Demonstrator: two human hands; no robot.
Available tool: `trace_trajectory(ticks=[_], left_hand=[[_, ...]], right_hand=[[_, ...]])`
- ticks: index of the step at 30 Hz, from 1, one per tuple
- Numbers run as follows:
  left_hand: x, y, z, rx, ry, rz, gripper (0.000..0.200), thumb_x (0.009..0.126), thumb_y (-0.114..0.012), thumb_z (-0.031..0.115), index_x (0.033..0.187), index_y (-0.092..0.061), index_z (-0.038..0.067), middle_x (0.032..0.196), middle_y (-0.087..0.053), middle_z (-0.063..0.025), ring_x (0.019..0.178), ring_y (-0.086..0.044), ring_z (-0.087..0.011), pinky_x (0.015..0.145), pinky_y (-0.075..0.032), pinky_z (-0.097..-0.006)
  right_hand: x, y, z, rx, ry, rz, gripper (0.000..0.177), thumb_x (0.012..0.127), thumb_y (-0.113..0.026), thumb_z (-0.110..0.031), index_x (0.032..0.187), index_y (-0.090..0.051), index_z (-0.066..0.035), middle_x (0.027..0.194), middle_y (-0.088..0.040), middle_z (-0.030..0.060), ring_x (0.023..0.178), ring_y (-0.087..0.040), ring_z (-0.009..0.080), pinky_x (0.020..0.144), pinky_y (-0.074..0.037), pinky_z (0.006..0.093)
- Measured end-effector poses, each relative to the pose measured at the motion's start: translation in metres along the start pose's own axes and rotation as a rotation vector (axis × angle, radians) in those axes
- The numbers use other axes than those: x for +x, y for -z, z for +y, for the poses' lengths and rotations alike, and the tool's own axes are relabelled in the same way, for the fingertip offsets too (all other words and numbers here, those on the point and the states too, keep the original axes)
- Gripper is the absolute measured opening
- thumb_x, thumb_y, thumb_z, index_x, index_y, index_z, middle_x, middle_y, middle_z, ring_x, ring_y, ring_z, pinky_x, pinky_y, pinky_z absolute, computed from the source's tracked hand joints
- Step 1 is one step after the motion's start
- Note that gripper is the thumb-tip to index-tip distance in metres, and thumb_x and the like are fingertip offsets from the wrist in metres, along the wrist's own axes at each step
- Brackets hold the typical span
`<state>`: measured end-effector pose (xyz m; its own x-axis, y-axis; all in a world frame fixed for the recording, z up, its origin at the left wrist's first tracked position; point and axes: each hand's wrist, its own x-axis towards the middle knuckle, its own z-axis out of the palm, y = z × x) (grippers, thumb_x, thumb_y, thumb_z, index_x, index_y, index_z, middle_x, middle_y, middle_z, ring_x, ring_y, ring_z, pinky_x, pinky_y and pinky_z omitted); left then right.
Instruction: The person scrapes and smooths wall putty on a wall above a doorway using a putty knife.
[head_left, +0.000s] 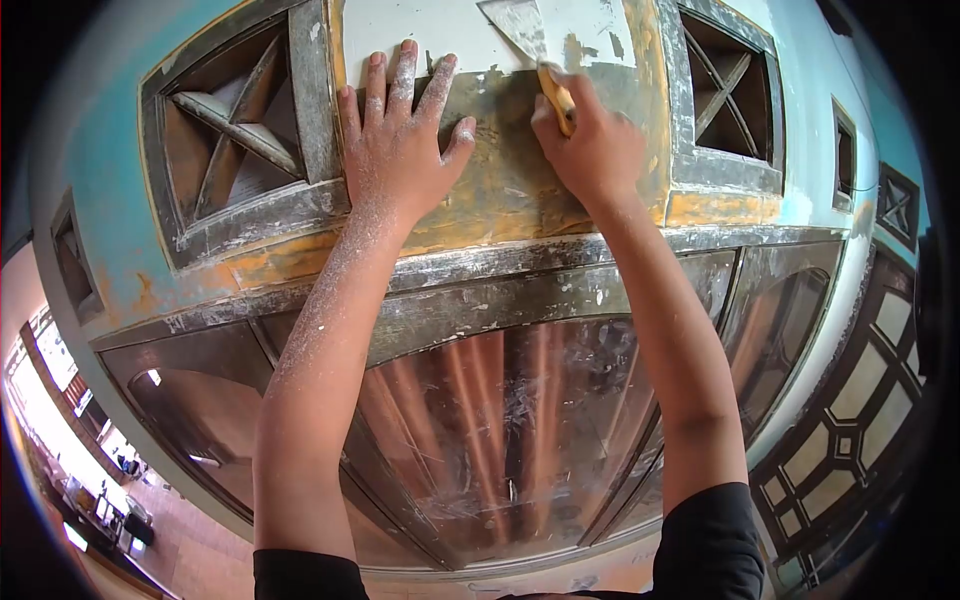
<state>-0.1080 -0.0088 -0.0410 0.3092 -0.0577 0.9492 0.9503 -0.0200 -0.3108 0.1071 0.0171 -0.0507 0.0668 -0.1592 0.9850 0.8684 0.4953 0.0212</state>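
My right hand [598, 140] is wrapped round the yellow handle of a scraper [518, 28]. Its broad metal blade points up and left, lying over the white paint [430, 22] on the wall panel. Below that ragged paint edge, the bared surface [500, 150] is grey-brown with ochre patches. To the left, my left hand [405, 140] rests against the panel with its fingers spread, their tips over the white paint. Pale dust and flakes coat its fingers and forearm. Nothing is held in it.
Wooden vents with crossed bars stand left [235, 130] and right [732, 90] of the panel. Beneath runs a paint-flecked wooden beam [480, 290] above a glass window [500, 430] with curtains behind. A dark patterned door [850, 440] is at right; tiled floor [190, 530] shows lower left.
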Motion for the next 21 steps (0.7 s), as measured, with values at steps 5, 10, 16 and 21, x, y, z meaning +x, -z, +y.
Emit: trace_trajectory(ticks=[5, 10, 16, 21], left_hand=[[0.000, 0.001, 0.000, -0.001, 0.004, -0.012, 0.067, 0.099, -0.056, 0.049, 0.160, -0.036, 0.031, 0.169, -0.027, -0.0091, 0.156, -0.021, -0.0350, 0.125, -0.015, -0.0602], [-0.002, 0.000, 0.002, -0.022, 0.012, -0.020, 0.068, 0.098, -0.057, 0.049, 0.160, -0.035, 0.031, 0.169, -0.026, -0.0089, 0.157, -0.020, -0.0344, 0.125, -0.014, -0.0599], [-0.002, 0.002, 0.000, 0.001, 0.008, -0.029, 0.070, 0.098, -0.057, 0.049, 0.161, -0.034, 0.031, 0.169, -0.025, -0.0087, 0.157, -0.019, -0.0345, 0.125, -0.014, -0.0600], [-0.010, 0.006, 0.004, -0.015, 0.015, -0.065, 0.069, 0.098, -0.058, 0.049, 0.161, -0.035, 0.030, 0.169, -0.027, -0.0094, 0.157, -0.019, -0.0347, 0.125, -0.014, -0.0601]], right_hand=[[0.042, -0.013, -0.020, -0.008, -0.011, 0.062, 0.031, 0.090, -0.066, -0.038, 0.114, -0.062, -0.019, 0.066, -0.069, 0.0128, 0.063, -0.070, 0.0367, 0.056, -0.055, 0.0485], [-0.016, 0.013, -0.028, 0.151, -0.118, -0.109, 0.034, 0.089, -0.067, -0.037, 0.116, -0.060, -0.018, 0.070, -0.071, 0.0143, 0.064, -0.070, 0.0376, 0.056, -0.055, 0.0494], [0.035, 0.010, -0.043, 0.025, -0.098, -0.058, 0.033, 0.092, -0.065, -0.036, 0.119, -0.061, -0.018, 0.073, -0.072, 0.0150, 0.069, -0.071, 0.0386, 0.061, -0.056, 0.0493], [-0.014, 0.025, -0.047, 0.054, -0.131, -0.157, 0.035, 0.091, -0.067, -0.037, 0.120, -0.059, -0.019, 0.071, -0.071, 0.0152, 0.066, -0.070, 0.0386, 0.058, -0.055, 0.0506]])
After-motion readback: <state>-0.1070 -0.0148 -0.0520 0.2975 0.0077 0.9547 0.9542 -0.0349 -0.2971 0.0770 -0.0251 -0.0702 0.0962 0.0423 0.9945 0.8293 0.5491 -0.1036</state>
